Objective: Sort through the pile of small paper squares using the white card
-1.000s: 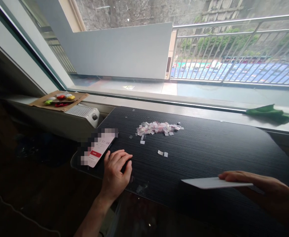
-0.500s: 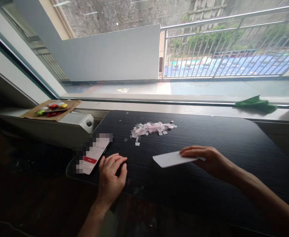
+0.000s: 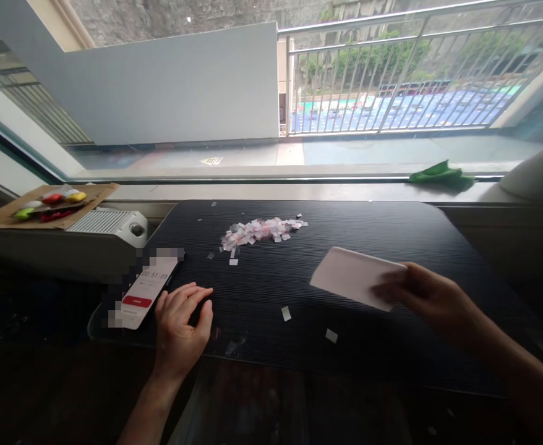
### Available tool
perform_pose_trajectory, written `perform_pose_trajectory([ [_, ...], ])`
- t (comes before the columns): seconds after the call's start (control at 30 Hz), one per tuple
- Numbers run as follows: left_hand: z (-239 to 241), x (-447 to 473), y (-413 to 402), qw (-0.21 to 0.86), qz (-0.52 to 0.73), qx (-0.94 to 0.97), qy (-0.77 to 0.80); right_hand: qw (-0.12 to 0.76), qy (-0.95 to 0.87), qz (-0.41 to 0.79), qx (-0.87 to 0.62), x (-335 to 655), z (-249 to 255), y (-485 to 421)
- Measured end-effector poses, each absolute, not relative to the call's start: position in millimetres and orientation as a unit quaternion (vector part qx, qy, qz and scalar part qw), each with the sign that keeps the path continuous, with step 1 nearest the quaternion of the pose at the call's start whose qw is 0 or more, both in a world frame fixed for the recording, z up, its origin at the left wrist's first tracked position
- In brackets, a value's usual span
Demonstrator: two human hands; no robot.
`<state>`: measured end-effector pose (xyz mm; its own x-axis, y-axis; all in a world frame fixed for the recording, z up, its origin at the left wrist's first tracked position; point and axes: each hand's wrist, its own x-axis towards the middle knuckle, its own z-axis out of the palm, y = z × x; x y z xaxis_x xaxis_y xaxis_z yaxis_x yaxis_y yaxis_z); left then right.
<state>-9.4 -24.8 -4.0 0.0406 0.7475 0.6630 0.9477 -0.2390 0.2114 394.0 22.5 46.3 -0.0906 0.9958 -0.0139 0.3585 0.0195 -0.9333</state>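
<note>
My right hand [image 3: 427,296] is closed on a white card [image 3: 355,276], held tilted just above the black table [image 3: 392,241] at the right of centre. My left hand [image 3: 181,321] rests flat on the table near its front left edge, fingers loosely together, beside a phone [image 3: 148,287] with a lit screen. A heap of small pink and white paper scraps [image 3: 260,230] lies toward the back of the table. Two loose scraps [image 3: 286,313] lie in front of the card, one of them at the nearer edge.
A cardboard sheet with coloured pieces [image 3: 49,204] sits on a white heater [image 3: 114,224] at the left. A green cloth [image 3: 441,174] lies on the window sill. A white rounded object [image 3: 538,176] is at the far right. Beyond the window is a balcony railing.
My right hand swept the card left across the table, then drew back right and tipped it up. Two scraps lie nearer the front edge than before. The left hand stayed put.
</note>
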Motion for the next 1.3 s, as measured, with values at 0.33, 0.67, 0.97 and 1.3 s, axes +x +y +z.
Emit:
perform_pose_trajectory([
  [0.33,-1.5,-11.7,-23.5,0.159,-0.34,-0.719,-0.585,0.241,-0.691,0.532,-0.425,314.2,44.5,94.9],
  [0.67,-0.5,-10.7,-23.8,0.14,-0.357,-0.719,-0.581,0.145,-0.69,0.545,-0.454,373.7,67.4,71.4],
  [0.97,20.0,-4.2,-37.9,0.105,-0.365,-0.721,-0.58,0.277,-0.586,0.458,-0.609,430.5,47.6,15.6],
  [1.3,14.6,11.2,-68.1,0.059,-0.329,-0.736,-0.588,0.24,-0.557,0.501,-0.618,415.6,46.4,-17.7],
])
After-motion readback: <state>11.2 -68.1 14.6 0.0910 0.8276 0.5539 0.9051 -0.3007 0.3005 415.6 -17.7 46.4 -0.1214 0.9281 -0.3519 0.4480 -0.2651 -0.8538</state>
